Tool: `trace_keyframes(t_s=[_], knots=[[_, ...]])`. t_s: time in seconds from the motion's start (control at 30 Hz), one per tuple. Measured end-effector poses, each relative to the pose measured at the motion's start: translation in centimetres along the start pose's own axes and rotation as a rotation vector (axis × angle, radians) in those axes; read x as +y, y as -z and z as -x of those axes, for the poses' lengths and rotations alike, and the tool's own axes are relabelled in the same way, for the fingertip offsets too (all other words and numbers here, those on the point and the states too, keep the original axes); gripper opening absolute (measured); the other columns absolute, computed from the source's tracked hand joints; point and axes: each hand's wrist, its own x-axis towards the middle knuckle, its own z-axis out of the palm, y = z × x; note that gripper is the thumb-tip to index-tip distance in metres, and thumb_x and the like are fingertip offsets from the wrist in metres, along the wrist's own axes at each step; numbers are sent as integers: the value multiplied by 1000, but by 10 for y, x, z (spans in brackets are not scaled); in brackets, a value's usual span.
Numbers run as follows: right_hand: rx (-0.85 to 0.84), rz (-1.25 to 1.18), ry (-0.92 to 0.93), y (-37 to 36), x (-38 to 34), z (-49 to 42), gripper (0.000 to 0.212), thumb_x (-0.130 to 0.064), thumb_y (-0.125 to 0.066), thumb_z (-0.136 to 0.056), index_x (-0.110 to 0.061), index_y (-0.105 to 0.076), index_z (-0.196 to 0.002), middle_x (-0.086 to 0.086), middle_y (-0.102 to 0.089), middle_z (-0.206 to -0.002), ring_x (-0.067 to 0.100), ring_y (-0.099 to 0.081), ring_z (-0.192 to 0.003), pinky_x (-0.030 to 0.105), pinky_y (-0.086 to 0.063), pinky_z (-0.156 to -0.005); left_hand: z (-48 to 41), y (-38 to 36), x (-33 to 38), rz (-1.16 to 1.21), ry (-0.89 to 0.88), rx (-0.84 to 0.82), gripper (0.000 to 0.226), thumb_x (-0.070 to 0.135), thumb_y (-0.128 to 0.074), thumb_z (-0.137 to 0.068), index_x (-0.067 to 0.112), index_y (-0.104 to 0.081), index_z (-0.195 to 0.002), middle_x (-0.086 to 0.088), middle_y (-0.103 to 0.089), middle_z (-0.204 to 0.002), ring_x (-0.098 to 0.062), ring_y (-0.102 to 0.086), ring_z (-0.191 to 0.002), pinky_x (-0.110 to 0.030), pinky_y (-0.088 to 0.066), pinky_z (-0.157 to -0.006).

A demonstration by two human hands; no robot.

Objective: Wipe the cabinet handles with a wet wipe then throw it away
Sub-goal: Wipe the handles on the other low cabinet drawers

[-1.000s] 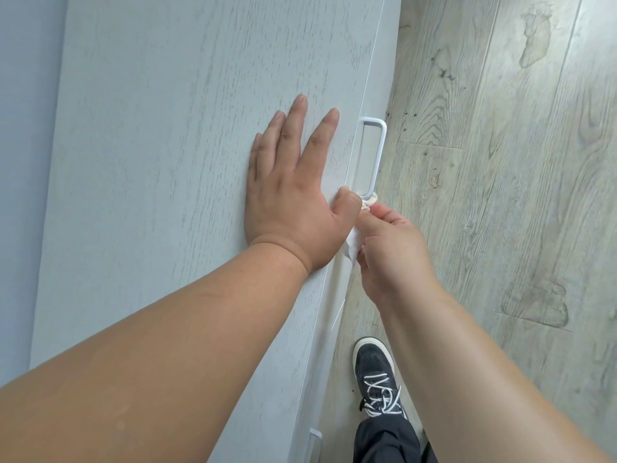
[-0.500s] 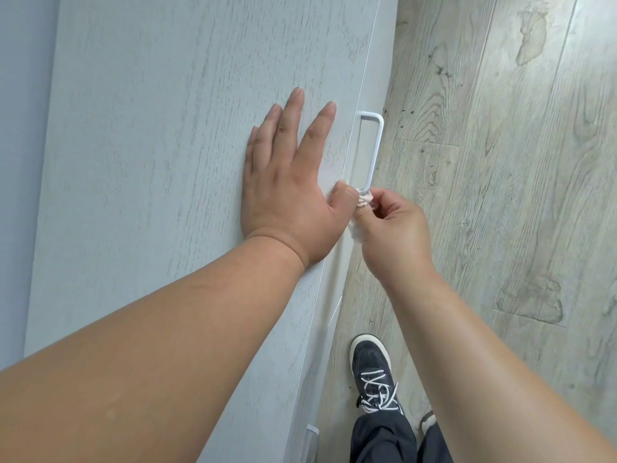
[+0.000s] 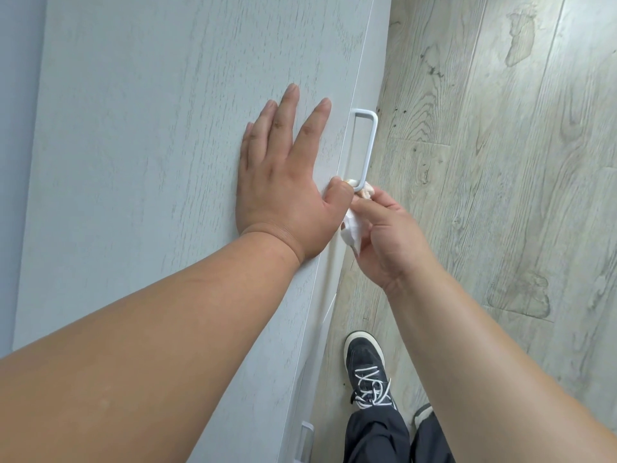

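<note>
While my left hand (image 3: 283, 182) lies flat, fingers spread and gripping nothing, on the pale wood-grain cabinet (image 3: 150, 145), my right hand (image 3: 384, 228) pinches the wet wipe (image 3: 354, 225) against the lower end of the handle (image 3: 365, 148) (a rigid, smooth loop). I judge the wipe limp, light, best bunched.

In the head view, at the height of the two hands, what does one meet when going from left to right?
Wall → cabinet top → left hand, flat on it → wet wipe → right hand holding the wipe → wooden floor.
</note>
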Motion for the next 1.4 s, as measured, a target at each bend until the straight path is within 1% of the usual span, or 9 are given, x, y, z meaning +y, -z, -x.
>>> trace_keyframes(t_s=[0.17,0.4,0.53,0.73,0.9,0.97,1.07,1.2,1.4], knots=[[-37,-85,-12,-2,6,2,29,0,-54,-102,-8,-67,-126,4,-70,-101,12,-69,-83,24,-56,-64,-1,0,-1,3,-5,4,85,49,-40,-81,32,-30,-163,-2,-16,-174,-28,-13,-159,-50,-16,-128],[53,-179,-61,5,-16,5,16,1,-53,-99,-6,-67,-100,1,-60,-75,6,-58,-58,14,-46,-48,0,-2,-2,-4,-14,15,84,46,-44,-82,31,-31,-163,-3,-17,-174,-29,-14,-159,-51,-17,-128],[59,10,-30,-5,-4,3,25,3,-55,-98,-7,-71,-115,4,-69,-85,13,-63,-67,25,-47,-55,-1,0,-1,-4,0,-1,85,50,-39,-81,32,-30,-163,-2,-15,-174,-27,-12,-159,-50,-16,-128],[218,158,99,-20,13,7,10,-4,-62,-99,-10,-68,-103,-1,-47,-56,12,-39,-44,25,-35,-48,-1,1,0,-8,0,-7,85,50,-38,-81,32,-29,-163,-1,-14,-174,-27,-11,-160,-49,-15,-128],[292,173,70,-27,13,7,11,-6,-61,-97,-13,-60,-89,-5,-43,-55,11,-34,-44,25,-31,-47,0,0,0,-3,-5,8,83,45,-43,-82,30,-31,-163,-2,-16,-174,-28,-13,-159,-50,-16,-128],[190,31,-46,-19,6,8,9,-5,-60,-100,-10,-65,-94,2,-55,-68,12,-44,-52,22,-38,-46,0,0,0,4,-4,8,84,46,-42,-81,31,-31,-163,-2,-17,-174,-28,-13,-159,-50,-16,-128],[154,-225,-186,-5,3,11,7,-4,-56,-101,-3,-62,-105,4,-51,-77,9,-40,-59,14,-37,-44,0,0,1,8,-3,10,84,46,-41,-80,30,-32,-162,-2,-18,-174,-28,-14,-159,-50,-17,-128],[150,-268,-114,-14,1,10,19,-5,-52,-105,-4,-69,-95,4,-66,-75,8,-59,-55,16,-46,-45,-1,0,0,12,-5,11,84,46,-41,-80,31,-31,-162,-2,-17,-174,-28,-13,-159,-49,-16,-128],[216,-82,42,-13,-14,12,15,-1,-53,-101,-3,-68,-101,7,-63,-74,11,-60,-57,19,-48,-49,0,0,-1,3,-12,11,83,46,-42,-82,31,-30,-163,-2,-16,-174,-28,-13,-159,-50,-17,-128]])
